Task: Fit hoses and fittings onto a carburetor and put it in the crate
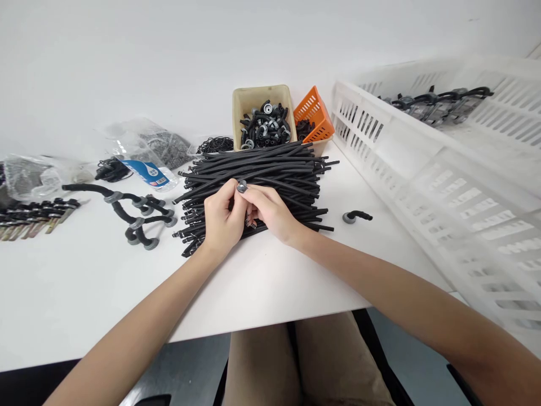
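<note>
My left hand [222, 219] and my right hand [273, 213] meet over a pile of black tubes [253, 163], with the fingers of both closed and pressed together. A dark shiny spot shows at the tip of my right thumb; whatever the fingers pinch is hidden behind them. Left of the pile lies a branching chain of black tubes and grey rings [137, 221]. One short black tube with a grey ring [357, 216] rests alone to the right of my hands.
Behind the pile stand a beige bin [237, 113] of black and grey fittings and an orange basket [315, 110]. A large white crate [393, 152] lines the right side, holding tube assemblies. Plastic bags [146, 146] and a row of dark-topped pieces [38, 217] lie left.
</note>
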